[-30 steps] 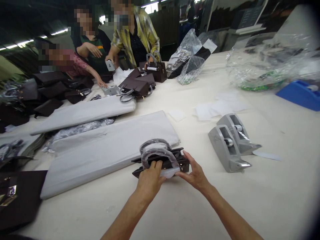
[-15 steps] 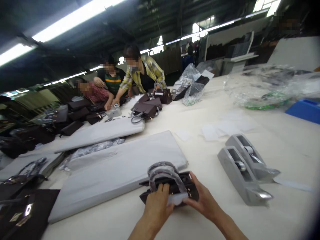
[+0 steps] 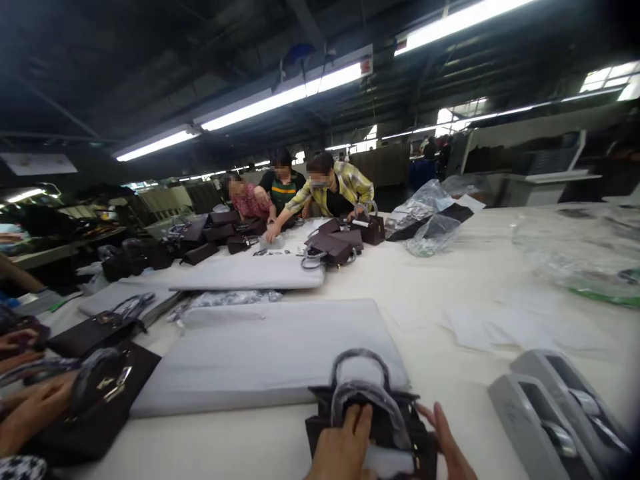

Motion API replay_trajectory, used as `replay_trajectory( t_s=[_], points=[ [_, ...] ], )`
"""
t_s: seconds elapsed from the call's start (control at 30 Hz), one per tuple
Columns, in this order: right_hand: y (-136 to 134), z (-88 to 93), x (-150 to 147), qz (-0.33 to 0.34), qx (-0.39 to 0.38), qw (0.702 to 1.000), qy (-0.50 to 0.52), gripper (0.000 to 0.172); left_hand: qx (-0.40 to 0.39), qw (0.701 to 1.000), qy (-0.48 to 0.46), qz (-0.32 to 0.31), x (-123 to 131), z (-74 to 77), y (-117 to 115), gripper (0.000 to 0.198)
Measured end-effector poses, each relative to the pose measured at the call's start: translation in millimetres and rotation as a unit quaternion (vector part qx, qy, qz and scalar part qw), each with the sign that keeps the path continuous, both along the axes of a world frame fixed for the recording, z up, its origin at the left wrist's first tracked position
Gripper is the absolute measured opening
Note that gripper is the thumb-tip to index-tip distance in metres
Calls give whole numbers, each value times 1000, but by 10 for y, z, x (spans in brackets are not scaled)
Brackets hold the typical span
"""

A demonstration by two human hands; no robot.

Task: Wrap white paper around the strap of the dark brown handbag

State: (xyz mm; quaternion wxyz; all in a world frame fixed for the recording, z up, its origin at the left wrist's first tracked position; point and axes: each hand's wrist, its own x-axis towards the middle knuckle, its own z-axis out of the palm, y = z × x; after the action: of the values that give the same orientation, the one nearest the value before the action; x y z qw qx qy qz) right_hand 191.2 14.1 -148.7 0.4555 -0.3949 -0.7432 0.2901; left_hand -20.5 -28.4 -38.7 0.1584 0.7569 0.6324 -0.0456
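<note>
Curling through the loop of the plastic-wrapped near handle (image 3: 367,391), the person's left hand (image 3: 343,443) grips the dark handbag (image 3: 384,430) by its upper edge, fingertips hidden inside. The right hand (image 3: 453,447) is at the bag's right end, fingers raised, cut by the lower edge; whether it grips cannot be told. The bag is low in the frame, right of centre, at the counter (image 3: 215,443). Marks on the pale hanging sheet (image 3: 37,163), upper left, are too small to read.
</note>
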Motion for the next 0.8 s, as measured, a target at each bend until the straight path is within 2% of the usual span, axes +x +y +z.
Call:
replay_trajectory(
  t_s=[0.03,0.07,0.1,0.13,0.17,0.2,0.27,0.3,0.37,0.43,0.53,0.63,0.7,0.8],
  points=[
    [-13,80,41,-1,-17,1000,6,94,69,996,-41,-40,-60,-11,-112,74],
    [-24,152,77,-7,-44,999,12,98,157,980,-90,-79,-138,-27,-232,74],
    [-32,205,102,-8,-74,997,15,99,248,954,-141,-91,-230,-52,-352,68],
    [-38,235,117,-6,-106,994,16,99,328,923,-189,-65,-333,-90,-462,61],
    [-42,239,118,7,-136,991,17,97,384,894,-229,0,-438,-142,-554,57],
    [-42,222,108,26,-163,986,17,96,406,871,-263,90,-538,-210,-624,56],
    [-29,155,52,67,-201,977,26,95,352,843,-325,245,-690,-369,-683,64],
    [-11,126,9,78,-214,973,30,93,291,841,-359,280,-733,-445,-670,72],
    [47,123,-100,74,-243,967,27,82,170,839,-438,276,-759,-540,-563,83],
    [120,220,-218,39,-274,961,10,63,102,822,-488,275,-739,-530,-382,72],
    [202,492,-362,-8,-292,956,-23,46,94,805,-491,321,-738,-382,-99,50],
    [209,711,-426,-21,-307,950,-52,43,80,809,-469,345,-811,-283,60,47],
    [176,743,-427,-15,-340,938,-60,42,59,815,-458,349,-860,-293,75,48],
    [100,640,-401,2,-385,921,-51,45,31,826,-433,361,-881,-365,15,50]
  ],
)
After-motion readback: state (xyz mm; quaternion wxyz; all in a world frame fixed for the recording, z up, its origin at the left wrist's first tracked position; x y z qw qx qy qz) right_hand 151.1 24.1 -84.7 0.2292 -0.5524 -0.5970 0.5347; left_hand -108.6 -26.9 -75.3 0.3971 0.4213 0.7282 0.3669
